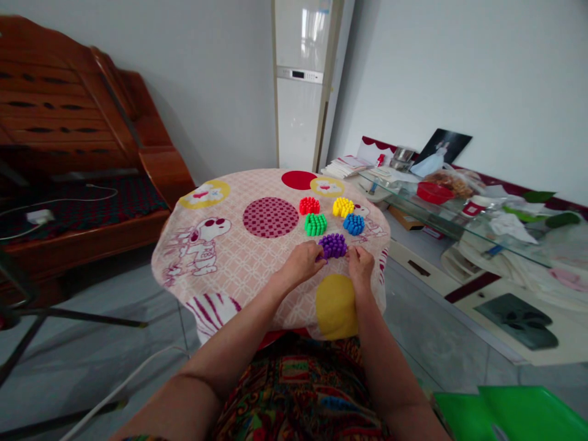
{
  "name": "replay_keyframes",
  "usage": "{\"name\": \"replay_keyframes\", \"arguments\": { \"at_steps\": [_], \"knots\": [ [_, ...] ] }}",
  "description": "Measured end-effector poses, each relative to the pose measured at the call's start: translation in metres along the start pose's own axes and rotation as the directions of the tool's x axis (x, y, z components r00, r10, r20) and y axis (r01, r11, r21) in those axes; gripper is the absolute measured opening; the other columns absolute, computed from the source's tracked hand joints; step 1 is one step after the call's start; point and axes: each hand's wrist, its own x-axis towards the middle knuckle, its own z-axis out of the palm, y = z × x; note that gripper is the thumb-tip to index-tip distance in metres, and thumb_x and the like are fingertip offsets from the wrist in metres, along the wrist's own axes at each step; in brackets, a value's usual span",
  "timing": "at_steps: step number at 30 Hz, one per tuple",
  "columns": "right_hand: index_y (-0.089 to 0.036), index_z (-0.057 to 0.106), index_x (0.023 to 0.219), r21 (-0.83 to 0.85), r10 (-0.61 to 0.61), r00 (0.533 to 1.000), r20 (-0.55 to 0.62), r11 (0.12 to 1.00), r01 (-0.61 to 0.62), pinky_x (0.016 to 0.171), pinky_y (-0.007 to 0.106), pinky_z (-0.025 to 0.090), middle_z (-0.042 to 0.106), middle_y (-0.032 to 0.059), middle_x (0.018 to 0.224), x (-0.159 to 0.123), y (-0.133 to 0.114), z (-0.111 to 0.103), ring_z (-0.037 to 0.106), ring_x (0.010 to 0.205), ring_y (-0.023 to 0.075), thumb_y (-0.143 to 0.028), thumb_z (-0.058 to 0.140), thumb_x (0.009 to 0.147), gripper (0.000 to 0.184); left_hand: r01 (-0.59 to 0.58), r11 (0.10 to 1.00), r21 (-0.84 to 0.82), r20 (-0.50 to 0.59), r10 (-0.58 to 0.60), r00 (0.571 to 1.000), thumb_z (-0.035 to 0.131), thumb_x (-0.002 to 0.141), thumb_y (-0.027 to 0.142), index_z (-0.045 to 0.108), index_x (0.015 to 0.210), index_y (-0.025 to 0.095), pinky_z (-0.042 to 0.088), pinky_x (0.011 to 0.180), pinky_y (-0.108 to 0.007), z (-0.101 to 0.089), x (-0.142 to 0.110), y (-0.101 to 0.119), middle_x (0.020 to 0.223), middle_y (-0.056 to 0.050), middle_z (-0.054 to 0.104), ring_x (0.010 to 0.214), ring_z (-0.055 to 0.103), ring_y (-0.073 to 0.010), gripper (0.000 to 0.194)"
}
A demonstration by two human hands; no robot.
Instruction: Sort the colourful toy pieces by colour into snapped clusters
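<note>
Five small clusters of coloured pegs sit on a cloth-covered round table (220,257): red (309,205), yellow (343,207), green (315,224), blue (353,224) and purple (333,245). My left hand (302,262) rests on the cloth with its fingers curled against the left side of the purple cluster. On the other side, my right hand (360,264) has its fingertips at the purple cluster's right edge, fingers bent. The purple cluster lies between both hands, nearest me.
A wooden sofa (82,141) stands at the left with a cable and charger on it. A tall white air conditioner (303,86) is behind the table. At the right is a cluttered glass shelf (441,214). Green plastic (523,413) lies at the bottom right.
</note>
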Motion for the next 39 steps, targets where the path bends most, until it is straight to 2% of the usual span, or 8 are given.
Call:
{"name": "replay_keyframes", "arguments": {
  "at_steps": [8, 14, 20, 23, 26, 30, 34, 39],
  "knots": [
    [-0.020, 0.050, 0.061, -0.001, -0.036, 0.999, -0.006, 0.999, 0.036, 0.058, 0.029, 0.025, 0.050, -0.0016, 0.058, -0.001, -0.007, -0.002, 0.043, 0.059, 0.0146, -0.040, 0.044, 0.089, 0.035, -0.095, 0.995, 0.014, 0.015, 0.094, 0.995, 0.062, 0.089, 0.020, 0.067, 0.099, 0.015, 0.049, 0.080, -0.031, 0.018, 0.028, 0.017, 0.100, -0.010, 0.069, 0.094, 0.065, -0.0232, 0.012],
    [-0.020, 0.050, 0.061, -0.017, -0.038, 0.999, -0.017, 0.999, 0.038, 0.057, 0.029, 0.024, 0.050, -0.0020, 0.057, -0.001, -0.004, -0.003, 0.042, 0.058, 0.0139, -0.039, 0.044, 0.090, 0.035, -0.040, 0.999, -0.028, -0.079, 0.038, 0.996, 0.067, 0.086, 0.020, 0.062, 0.104, 0.017, 0.049, 0.076, -0.030, 0.026, 0.031, 0.015, 0.108, -0.009, 0.065, 0.092, 0.064, -0.0211, 0.020],
    [-0.019, 0.058, 0.065, 0.049, 0.034, 0.999, -0.030, 0.998, -0.033, 0.060, 0.028, 0.034, 0.057, 0.0000, 0.059, -0.002, -0.003, -0.001, 0.048, 0.060, 0.0150, -0.042, 0.045, 0.088, 0.036, 0.061, 0.989, -0.138, -0.289, -0.099, 0.952, 0.062, 0.090, 0.030, 0.061, 0.097, 0.017, 0.048, 0.076, -0.030, 0.005, 0.035, -0.041, 0.093, -0.006, 0.068, 0.084, 0.064, -0.0190, 0.015],
    [-0.017, 0.064, 0.071, 0.141, 0.150, 0.987, -0.054, 0.980, -0.141, 0.060, 0.028, 0.040, 0.064, 0.0026, 0.065, 0.000, 0.000, -0.001, 0.054, 0.060, 0.0167, -0.044, 0.047, 0.087, 0.036, 0.216, 0.966, -0.141, -0.238, -0.245, 0.940, 0.062, 0.090, 0.031, 0.062, 0.104, 0.017, 0.048, 0.075, -0.030, -0.013, 0.037, -0.074, 0.089, -0.006, 0.070, 0.083, 0.067, -0.0201, 0.020],
    [-0.016, 0.068, 0.082, 0.180, 0.245, 0.968, -0.046, 0.956, -0.233, 0.057, 0.029, 0.042, 0.069, 0.0049, 0.073, 0.005, 0.005, -0.004, 0.057, 0.059, 0.0177, -0.048, 0.047, 0.085, 0.038, 0.258, 0.953, -0.159, -0.082, -0.273, 0.958, 0.060, 0.091, 0.040, 0.060, 0.120, 0.015, 0.050, 0.078, -0.032, -0.017, 0.033, -0.080, 0.092, -0.008, 0.073, 0.088, 0.070, -0.0233, 0.038],
    [-0.015, 0.071, 0.094, 0.108, 0.230, 0.973, 0.013, 0.967, -0.230, 0.063, 0.031, 0.048, 0.073, 0.0076, 0.084, 0.015, 0.002, -0.001, 0.062, 0.070, 0.0209, -0.050, 0.047, 0.085, 0.043, 0.102, 0.972, -0.213, 0.043, -0.095, 0.995, 0.069, 0.081, 0.055, 0.043, 0.147, 0.018, 0.051, 0.093, -0.038, 0.008, 0.023, -0.048, 0.128, -0.016, 0.066, 0.112, 0.067, -0.0295, 0.079],
    [-0.016, 0.073, 0.100, 0.242, 0.187, 0.969, 0.159, 0.944, -0.222, 0.080, 0.037, 0.054, 0.075, 0.0105, 0.100, 0.025, -0.027, 0.034, 0.066, 0.094, 0.0259, -0.051, 0.057, 0.080, 0.043, 0.129, 0.979, -0.156, 0.074, -0.119, 0.990, 0.078, 0.071, 0.051, 0.025, 0.157, 0.018, 0.054, 0.092, -0.043, 0.028, 0.025, -0.033, 0.146, -0.022, 0.050, 0.112, 0.067, -0.0351, 0.107],
    [-0.023, 0.062, 0.134, 0.522, 0.104, 0.827, 0.552, 0.730, -0.441, 0.054, 0.030, 0.055, 0.071, 0.0106, 0.124, 0.034, -0.086, 0.092, 0.069, 0.094, 0.0262, -0.055, 0.065, 0.078, 0.065, 0.219, 0.959, -0.182, -0.084, -0.237, 0.968, 0.075, 0.070, 0.029, 0.035, 0.151, 0.021, 0.051, 0.099, -0.042, -0.007, 0.029, -0.103, 0.138, -0.017, 0.059, 0.120, 0.064, -0.0326, 0.091]
  ]
}}
